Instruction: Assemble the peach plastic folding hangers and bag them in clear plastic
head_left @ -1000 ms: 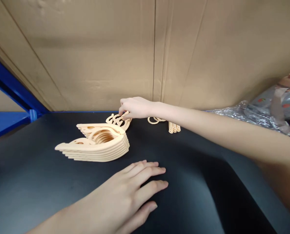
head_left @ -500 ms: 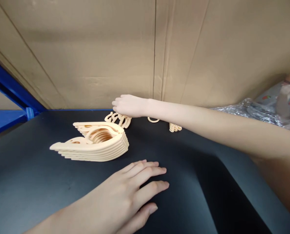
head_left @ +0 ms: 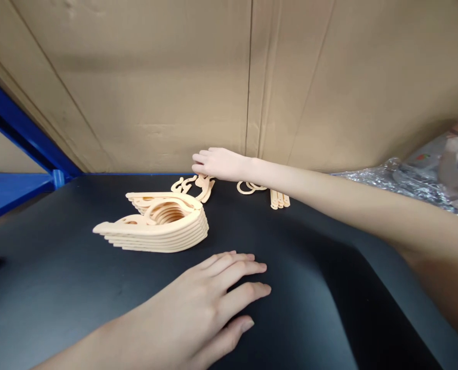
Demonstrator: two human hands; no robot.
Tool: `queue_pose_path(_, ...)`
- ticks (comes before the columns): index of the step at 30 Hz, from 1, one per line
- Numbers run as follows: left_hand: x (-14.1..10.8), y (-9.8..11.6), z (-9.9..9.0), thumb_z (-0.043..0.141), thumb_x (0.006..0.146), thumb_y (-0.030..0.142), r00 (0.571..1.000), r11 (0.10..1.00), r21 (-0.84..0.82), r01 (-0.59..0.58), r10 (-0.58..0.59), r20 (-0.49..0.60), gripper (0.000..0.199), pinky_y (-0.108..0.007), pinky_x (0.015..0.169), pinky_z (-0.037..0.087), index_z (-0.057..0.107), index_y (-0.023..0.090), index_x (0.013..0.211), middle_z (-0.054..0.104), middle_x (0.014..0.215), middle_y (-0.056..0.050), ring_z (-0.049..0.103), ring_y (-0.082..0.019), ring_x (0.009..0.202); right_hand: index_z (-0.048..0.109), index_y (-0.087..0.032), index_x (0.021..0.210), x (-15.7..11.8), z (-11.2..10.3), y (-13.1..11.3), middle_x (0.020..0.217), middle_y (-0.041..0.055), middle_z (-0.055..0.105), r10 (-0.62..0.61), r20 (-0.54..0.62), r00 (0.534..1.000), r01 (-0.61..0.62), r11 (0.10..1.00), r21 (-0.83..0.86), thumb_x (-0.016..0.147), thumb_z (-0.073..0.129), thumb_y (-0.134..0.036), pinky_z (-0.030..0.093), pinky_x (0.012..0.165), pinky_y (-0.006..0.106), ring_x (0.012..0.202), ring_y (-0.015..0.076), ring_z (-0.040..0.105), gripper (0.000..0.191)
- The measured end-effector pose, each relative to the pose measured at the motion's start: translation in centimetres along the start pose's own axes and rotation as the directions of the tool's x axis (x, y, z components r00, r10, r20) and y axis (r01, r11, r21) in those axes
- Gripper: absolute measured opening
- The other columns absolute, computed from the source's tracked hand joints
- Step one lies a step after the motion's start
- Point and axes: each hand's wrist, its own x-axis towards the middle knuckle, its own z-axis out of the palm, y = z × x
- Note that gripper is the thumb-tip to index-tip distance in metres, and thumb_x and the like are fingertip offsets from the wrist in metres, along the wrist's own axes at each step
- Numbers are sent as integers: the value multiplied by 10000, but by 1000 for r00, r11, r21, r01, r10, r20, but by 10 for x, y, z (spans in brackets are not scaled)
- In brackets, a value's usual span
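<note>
My left hand (head_left: 208,303) lies palm down on the black tabletop, fingers spread, holding nothing. Beyond it stands a neat stack of cream plastic folding hangers (head_left: 167,234), with curved arms and round openings. At the back, my right hand (head_left: 219,163) reaches over a small group of cream hanger hooks (head_left: 183,185). Its fingers curl down and appear closed on one hook, though the fingertips are largely hidden. Some of the hooks beneath are covered by this hand.
Cream rings (head_left: 245,188) and a bundle of short cream strips (head_left: 280,199) lie beneath my right forearm. A cardboard wall (head_left: 155,87) closes off the back. Blue metal framing (head_left: 24,133) stands left, and crumpled clear plastic (head_left: 390,180) is at right.
My right hand stays at the hooks, which are now less overlapped and show a gap among them. The view has shifted slightly left, and my left hand stays flat.
</note>
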Motion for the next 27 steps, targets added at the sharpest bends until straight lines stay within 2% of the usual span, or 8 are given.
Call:
queue_pose_path(8, 0, -2, 3, 505, 972, 222, 1000, 1000, 3, -5, 5, -17, 346, -389, 1127, 432, 573, 211, 1312, 596, 1384, -52, 542, -211, 1294, 647, -164, 1176, -2, -11, 5, 1166, 132, 612, -16, 80, 997, 8, 996, 90, 984, 429, -151, 395, 753, 339, 996, 242, 570, 291)
queue_pose_path(13, 0, -1, 3, 501, 978, 232, 1000, 1000, -3, -6, 5, -15, 339, -399, 1119, 440, 573, 209, 1308, 598, 1381, -56, 539, -219, 1297, 636, -185, 1254, -3, -21, 6, 1150, 131, 618, -16, 156, 988, -4, 992, 126, 880, 564, -120, 378, 679, 318, 931, 233, 577, 387)
queue_pose_path(16, 1, -1, 3, 504, 976, 227, 1000, 1000, -10, -6, 6, -13, 342, -404, 1114, 446, 570, 209, 1311, 602, 1375, -61, 547, -223, 1291, 665, -176, 1201, -2, -24, 7, 1144, 135, 623, -17, 183, 983, -4, 994, 112, 896, 551, -133, 375, 668, 322, 909, 235, 583, 328)
queue_pose_path(20, 1, -2, 4, 508, 971, 219, 1000, 1000, -9, -9, 9, -19, 345, -404, 1115, 446, 569, 209, 1311, 603, 1373, -63, 544, -224, 1294, 674, -144, 1119, -2, -23, 6, 1148, 137, 624, -23, 176, 984, 10, 997, 73, 955, 493, -165, 378, 694, 336, 919, 241, 588, 245)
queue_pose_path(27, 0, -2, 4, 498, 975, 226, 1000, 1000, 10, -10, 10, -17, 343, -402, 1116, 445, 567, 214, 1311, 601, 1378, -56, 539, -218, 1300, 638, -109, 1103, -6, -16, 1, 1117, 139, 651, -12, 138, 990, 7, 999, 38, 970, 469, -144, 399, 750, 339, 969, 245, 587, 218)
